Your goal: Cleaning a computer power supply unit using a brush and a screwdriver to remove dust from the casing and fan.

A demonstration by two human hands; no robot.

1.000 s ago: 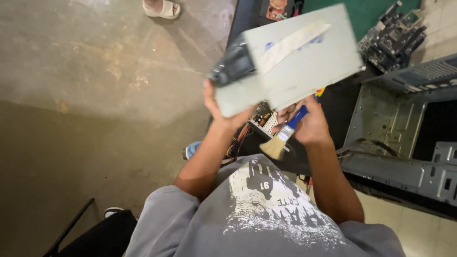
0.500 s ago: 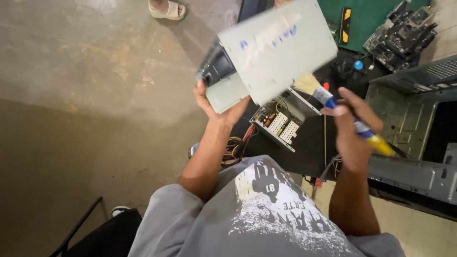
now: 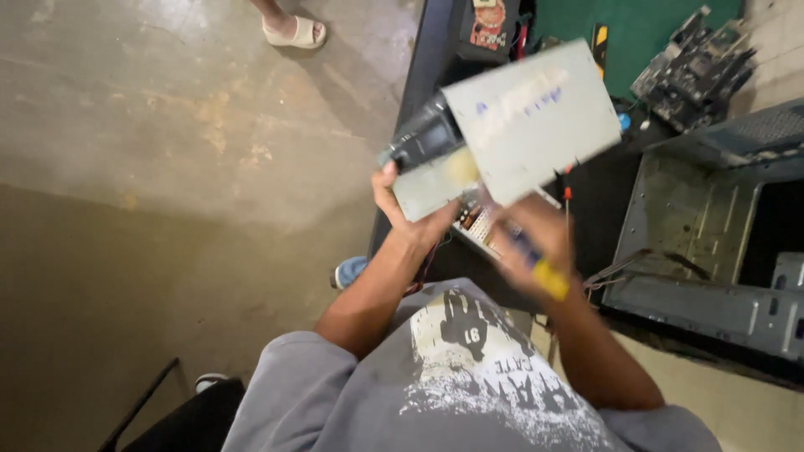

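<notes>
Gripped underneath by left hand (image 3: 419, 222), grey metal box (image 3: 511, 125) held over black bench (image 3: 603, 201), long axis up-right; blurred right hand (image 3: 536, 238) closed on brush (image 3: 536, 264) w/ yellow handle.

Dim indoor light, glare on the floor (image 3: 151, 100) upper left, motion-blurred right hand (image 3: 532, 247).

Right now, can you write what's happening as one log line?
left hand: holds grey metal box up | right hand: grips blue-and-yellow-handled brush, blurred | open grey computer case at right
</notes>
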